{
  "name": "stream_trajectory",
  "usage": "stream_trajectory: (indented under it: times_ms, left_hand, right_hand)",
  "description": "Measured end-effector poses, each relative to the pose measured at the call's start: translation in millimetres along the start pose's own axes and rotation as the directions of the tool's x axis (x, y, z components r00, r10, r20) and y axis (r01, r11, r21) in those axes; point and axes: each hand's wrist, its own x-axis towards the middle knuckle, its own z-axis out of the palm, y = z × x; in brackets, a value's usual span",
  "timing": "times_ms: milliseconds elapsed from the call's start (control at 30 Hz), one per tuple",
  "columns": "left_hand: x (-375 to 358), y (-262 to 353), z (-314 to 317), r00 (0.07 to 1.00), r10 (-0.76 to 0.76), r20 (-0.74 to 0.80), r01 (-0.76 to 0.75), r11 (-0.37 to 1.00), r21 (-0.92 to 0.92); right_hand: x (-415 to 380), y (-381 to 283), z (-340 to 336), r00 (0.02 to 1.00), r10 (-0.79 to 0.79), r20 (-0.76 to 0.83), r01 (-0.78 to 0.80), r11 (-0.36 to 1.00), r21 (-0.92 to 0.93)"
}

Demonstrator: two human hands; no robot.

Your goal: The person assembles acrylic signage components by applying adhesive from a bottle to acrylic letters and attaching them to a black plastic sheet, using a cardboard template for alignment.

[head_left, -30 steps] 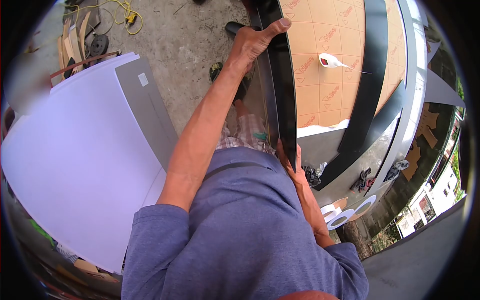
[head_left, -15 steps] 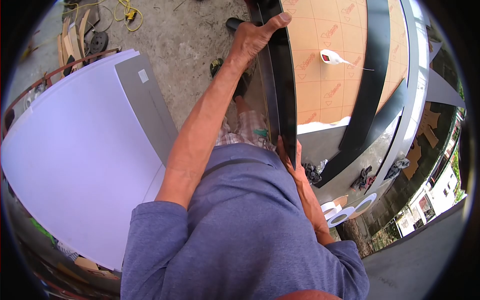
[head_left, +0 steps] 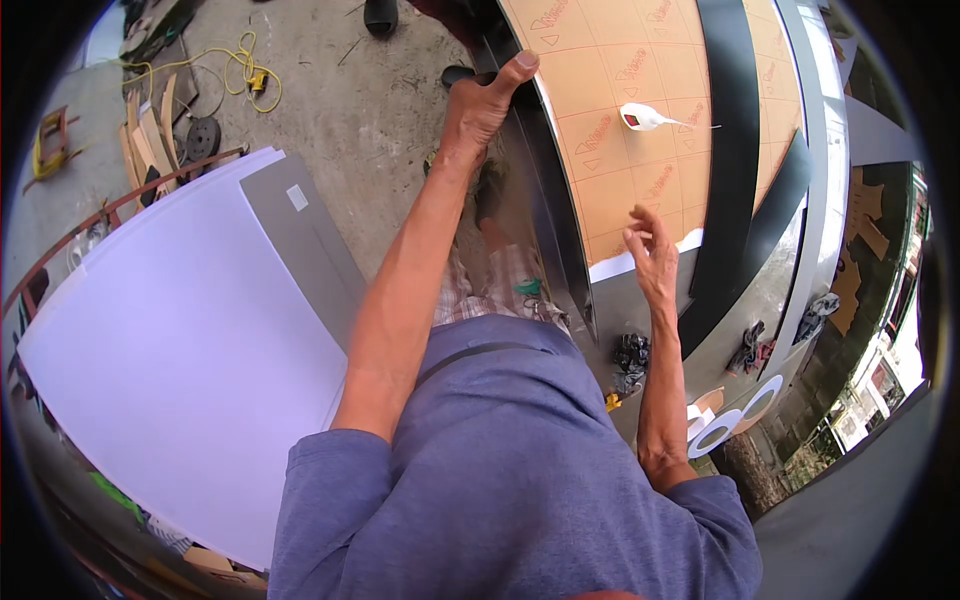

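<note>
My left hand (head_left: 485,105) grips the edge of a long black strip (head_left: 545,190) at its far part, with the thumb laid over the top. The strip runs along the near side of the work surface. Over the grey surface at the right, my right hand (head_left: 653,258) is raised, its fingers loosely bent and apart, holding nothing. Beyond it lies a sheet covered in orange printed paper (head_left: 600,165), bearing a white bottle (head_left: 640,117) with a thin nozzle. Another black strip (head_left: 732,130) crosses the sheet on the right.
A large white sheet (head_left: 190,340) and a grey panel (head_left: 305,225) stand at the left. A yellow cord (head_left: 235,62) and wood strips (head_left: 150,135) lie on the floor. Crumpled black plastic (head_left: 630,360) and white rings (head_left: 715,432) are at the right.
My right hand has let go of the black strip's near end and moved out over the surface to the right. My left hand still grips the strip. The view has shifted slightly.
</note>
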Motion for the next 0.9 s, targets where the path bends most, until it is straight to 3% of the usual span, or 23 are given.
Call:
stream_trajectory:
  times_ms: [67,167,200,233,467,567,767,867,900]
  left_hand:
    - [-3,8,5,1.0,0.015,0.024,-0.014,0.998,-0.062]
    - [-4,8,6,1.0,-0.016,0.017,0.018,0.993,-0.117]
    - [-1,8,-1,0.991,-0.077,0.112,0.078,0.997,-0.003]
    - [2,6,-2,0.991,-0.074,0.116,0.075,0.997,-0.007]
    - [1,4,-4,0.987,-0.075,0.141,0.074,0.997,0.012]
    - [0,6,-4,0.991,-0.05,0.124,0.049,0.999,0.013]
    - [-2,10,-2,0.988,-0.073,0.139,0.077,0.997,-0.027]
    - [-6,9,-2,0.986,-0.082,0.144,0.088,0.996,-0.034]
    - [-7,12,0,0.986,-0.084,0.145,0.09,0.995,-0.034]
  right_hand:
    - [46,6,19,0.98,-0.048,-0.192,0.102,0.953,0.284]
    - [92,-18,32,0.96,-0.098,-0.263,0.168,0.952,0.256]
    - [101,-26,34,0.958,-0.1,-0.268,0.166,0.957,0.237]
    - [110,-29,35,0.957,-0.101,-0.272,0.163,0.962,0.217]
    - [133,-44,37,0.937,0.055,-0.346,0.005,0.986,0.17]
    - [141,-36,43,0.91,-0.09,-0.405,0.09,0.996,-0.019]
    - [128,-34,41,0.92,-0.216,-0.328,0.236,0.972,0.021]
    - [106,-40,44,0.954,-0.194,-0.229,0.25,0.936,0.247]
    - [101,-42,44,0.95,-0.207,-0.234,0.26,0.939,0.225]
